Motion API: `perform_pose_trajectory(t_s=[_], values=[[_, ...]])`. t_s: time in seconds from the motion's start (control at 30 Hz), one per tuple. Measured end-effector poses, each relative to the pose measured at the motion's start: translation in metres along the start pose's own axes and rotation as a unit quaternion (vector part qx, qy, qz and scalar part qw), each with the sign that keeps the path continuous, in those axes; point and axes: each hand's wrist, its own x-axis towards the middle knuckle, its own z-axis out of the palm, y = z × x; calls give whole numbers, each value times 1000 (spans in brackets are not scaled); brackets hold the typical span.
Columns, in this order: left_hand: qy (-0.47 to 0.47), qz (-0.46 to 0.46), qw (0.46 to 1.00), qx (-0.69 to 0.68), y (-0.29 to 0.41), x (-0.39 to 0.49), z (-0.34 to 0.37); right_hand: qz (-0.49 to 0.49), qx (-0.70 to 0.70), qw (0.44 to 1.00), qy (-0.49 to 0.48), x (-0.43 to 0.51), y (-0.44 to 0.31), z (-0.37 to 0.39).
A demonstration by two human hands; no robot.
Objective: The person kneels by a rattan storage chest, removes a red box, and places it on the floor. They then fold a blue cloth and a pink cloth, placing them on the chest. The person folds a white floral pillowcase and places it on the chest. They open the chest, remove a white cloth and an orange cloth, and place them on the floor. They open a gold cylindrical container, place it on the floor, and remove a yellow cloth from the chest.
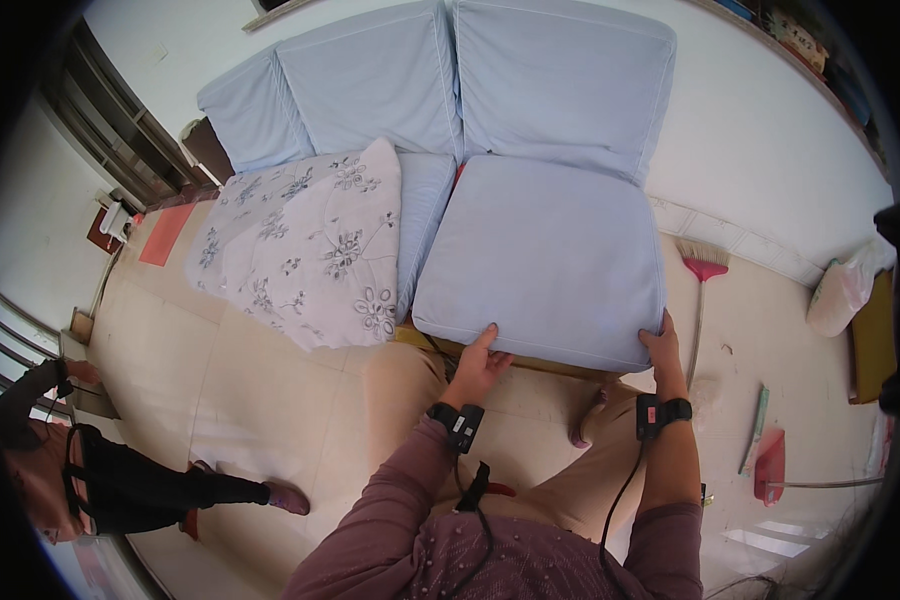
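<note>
A light blue seat cushion [544, 255] lies slightly askew on the wooden sofa base [412, 336]. My left hand [483, 364] grips its front edge, thumb on top and fingers underneath. At the cushion's front right corner, my right hand [661, 346] holds on with the thumb on top; its other fingers are partly hidden. Blue back cushions [562, 82] stand upright against the wall. To the left, a white cover with grey embroidered flowers [307, 255] lies over the neighbouring blue seat cushion [425, 210] and hangs over its front.
Another person [120, 480] stands at the lower left. On the floor to the right are a broom with a pink head [705, 268], a green-and-white strip [755, 431] and a red dustpan [770, 469]. A plastic bag [844, 292] rests near the right wall. A red mat [167, 234] lies far left.
</note>
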Motion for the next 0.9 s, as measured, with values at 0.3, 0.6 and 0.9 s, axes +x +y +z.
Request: perform_pose_trajectory(t_s=[0.3, 0.6, 0.9], values=[[16, 35, 999, 38, 1, 16, 0, -58, -158, 984, 54, 22, 8, 18], [79, 25, 991, 105, -1, 33, 2, -34, -188, 981, 36, 35, 16, 21], [-72, 12, 893, 443, 52, -19, 15, -234, -309, 891, 237, -4, -63, 58]])
